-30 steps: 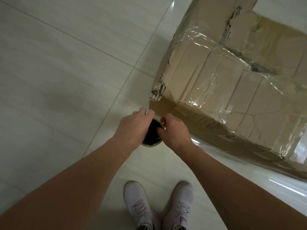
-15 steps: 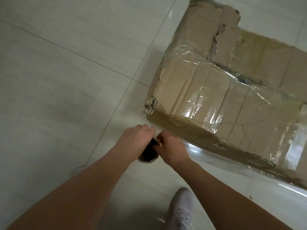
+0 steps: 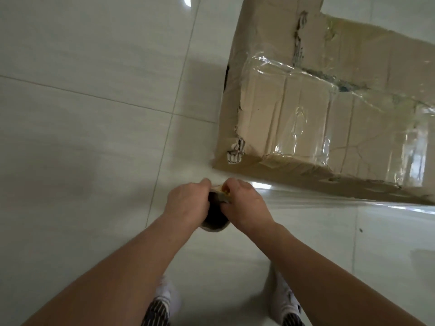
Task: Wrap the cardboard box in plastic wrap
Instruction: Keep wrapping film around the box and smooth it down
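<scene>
A large worn cardboard box lies on the tiled floor at the upper right, its nearer part covered in shiny clear wrap. My left hand and my right hand both grip a plastic wrap roll, seen end-on with a dark hollow core, just in front of the box's torn near corner. A stretched sheet of clear film runs from the roll to the right along the box's near side.
Pale glossy floor tiles spread to the left and beyond the box. My two feet in white shoes stand at the bottom edge, close below my arms.
My hands and the roll have shifted left past the box's torn corner, and the film along the near side has grown longer. My feet have stepped and both show again.
</scene>
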`<state>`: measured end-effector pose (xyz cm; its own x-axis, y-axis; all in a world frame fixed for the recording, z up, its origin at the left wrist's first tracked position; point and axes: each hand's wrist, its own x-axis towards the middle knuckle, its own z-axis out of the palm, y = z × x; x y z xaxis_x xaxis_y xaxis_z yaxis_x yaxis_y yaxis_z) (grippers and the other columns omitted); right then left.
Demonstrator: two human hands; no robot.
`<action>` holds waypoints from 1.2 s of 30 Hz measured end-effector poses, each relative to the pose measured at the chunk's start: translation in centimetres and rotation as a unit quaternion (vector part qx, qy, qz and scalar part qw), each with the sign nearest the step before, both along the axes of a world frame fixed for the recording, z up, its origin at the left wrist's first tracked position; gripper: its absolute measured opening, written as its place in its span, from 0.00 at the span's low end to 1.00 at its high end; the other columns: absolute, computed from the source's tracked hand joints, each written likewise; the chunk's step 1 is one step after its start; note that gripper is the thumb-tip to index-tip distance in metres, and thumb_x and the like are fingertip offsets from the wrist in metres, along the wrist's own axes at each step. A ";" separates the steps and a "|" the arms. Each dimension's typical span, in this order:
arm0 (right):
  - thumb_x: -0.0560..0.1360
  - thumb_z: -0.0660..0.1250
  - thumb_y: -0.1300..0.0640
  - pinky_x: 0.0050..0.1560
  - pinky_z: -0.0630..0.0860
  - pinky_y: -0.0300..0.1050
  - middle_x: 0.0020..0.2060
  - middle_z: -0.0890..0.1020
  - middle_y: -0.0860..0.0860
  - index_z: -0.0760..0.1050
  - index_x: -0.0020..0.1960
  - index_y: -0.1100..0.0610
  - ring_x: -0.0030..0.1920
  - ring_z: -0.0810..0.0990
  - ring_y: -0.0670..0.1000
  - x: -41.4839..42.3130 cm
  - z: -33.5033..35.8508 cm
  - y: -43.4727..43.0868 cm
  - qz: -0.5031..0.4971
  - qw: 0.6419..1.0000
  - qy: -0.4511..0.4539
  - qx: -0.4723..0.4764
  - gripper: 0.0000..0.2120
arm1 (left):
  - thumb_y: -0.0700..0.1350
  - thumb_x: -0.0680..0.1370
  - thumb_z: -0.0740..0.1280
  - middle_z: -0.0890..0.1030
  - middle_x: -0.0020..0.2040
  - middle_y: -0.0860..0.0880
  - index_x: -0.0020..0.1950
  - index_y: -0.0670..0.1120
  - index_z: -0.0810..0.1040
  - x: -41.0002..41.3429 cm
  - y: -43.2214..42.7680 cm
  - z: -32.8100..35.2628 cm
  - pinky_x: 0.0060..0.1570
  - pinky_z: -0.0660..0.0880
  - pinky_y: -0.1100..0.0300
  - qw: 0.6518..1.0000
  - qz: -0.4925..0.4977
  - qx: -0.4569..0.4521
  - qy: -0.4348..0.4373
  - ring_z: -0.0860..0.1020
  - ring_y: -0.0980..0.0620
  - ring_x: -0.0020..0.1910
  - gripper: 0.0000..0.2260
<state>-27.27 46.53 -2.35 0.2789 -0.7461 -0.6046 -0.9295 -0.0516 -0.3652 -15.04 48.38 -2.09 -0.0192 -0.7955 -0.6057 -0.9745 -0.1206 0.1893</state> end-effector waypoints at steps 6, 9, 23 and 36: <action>0.73 0.68 0.52 0.49 0.71 0.43 0.53 0.78 0.53 0.70 0.59 0.58 0.54 0.76 0.54 3.6 -0.7 0.2 -0.180 0.983 -0.009 0.046 0.18 | 0.42 0.78 0.59 0.79 0.51 0.43 0.54 0.45 0.69 4.3 -0.9 -0.1 0.39 0.66 0.56 0.997 0.067 -0.006 -0.027 0.77 0.41 0.51 0.06; 0.73 0.66 0.56 0.43 0.67 0.42 0.46 0.78 0.54 0.71 0.51 0.57 0.45 0.74 0.54 3.2 -1.2 0.1 -0.205 0.977 -0.011 0.050 0.10 | 0.43 0.78 0.60 0.79 0.51 0.43 0.54 0.45 0.68 3.8 -1.4 -0.4 0.39 0.66 0.56 0.997 0.072 -0.004 -0.020 0.77 0.41 0.50 0.06; 0.74 0.66 0.51 0.59 0.71 0.50 0.52 0.80 0.52 0.73 0.58 0.57 0.55 0.77 0.54 2.9 -1.3 -1.3 -0.193 0.981 -0.005 0.004 0.15 | 0.38 0.77 0.61 0.73 0.49 0.45 0.53 0.44 0.68 3.9 -4.7 -0.5 0.36 0.64 0.55 0.994 -0.070 -0.084 0.013 0.72 0.45 0.41 0.06; 0.75 0.59 0.65 0.51 0.70 0.48 0.51 0.77 0.57 0.70 0.54 0.61 0.53 0.74 0.57 8.0 -0.8 -4.0 -0.119 0.991 -0.021 -0.050 0.08 | 0.42 0.74 0.64 0.71 0.39 0.46 0.44 0.45 0.64 7.9 -5.6 -1.2 0.36 0.66 0.56 0.995 0.093 -0.026 0.023 0.70 0.44 0.39 0.08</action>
